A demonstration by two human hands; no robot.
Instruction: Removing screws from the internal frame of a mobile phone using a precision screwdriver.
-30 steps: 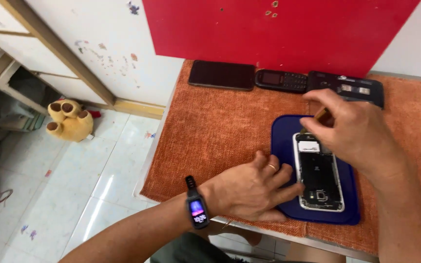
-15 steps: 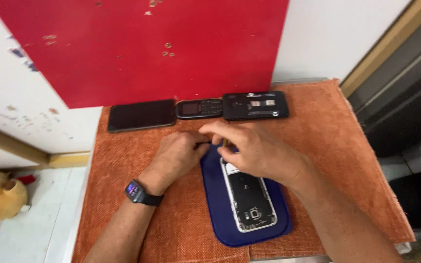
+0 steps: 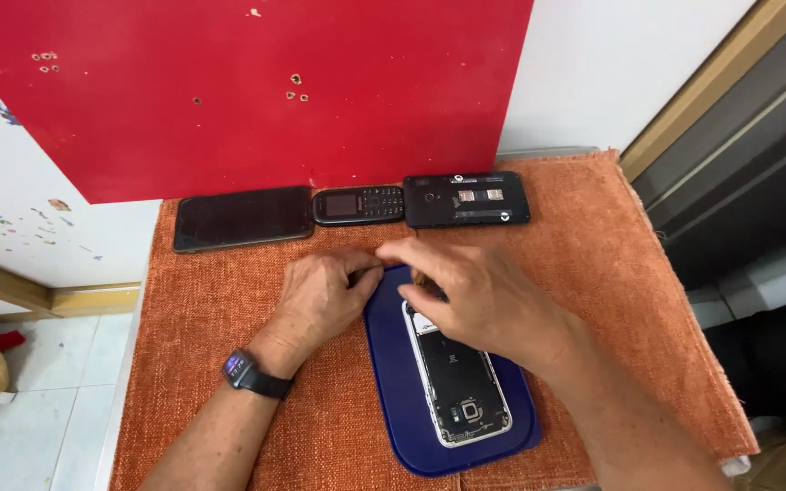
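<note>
— Hands first: where are they?

— Both meet at the top end of the opened phone (image 3: 457, 386), which lies back-off on the dark blue mat (image 3: 391, 364) in the middle of the orange cloth (image 3: 202, 318). Her or his left hand (image 3: 325, 295), with a black wrist device (image 3: 249, 373), has its fingers curled and pressed together against the mat's upper edge. The right hand (image 3: 479, 295) arches over the phone's top, fingertips bunched as if pinching something small; what sits between them is hidden, so I cannot tell.

— How would that phone handle?

— Light and stiff, I judge, but delicate: exposed board and camera parts at the lower end. Best gripped by the pale side frame, not the bare insides. The mat probably keeps it from sliding.

— Anything marked or labelled nearby?

— Along the far edge lie a black slab phone (image 3: 243, 218), a small keypad phone (image 3: 358, 205) and a black phone back (image 3: 466, 200) with little white rectangular stickers. Behind stands a red board (image 3: 256, 91) with small chipped spots.
</note>
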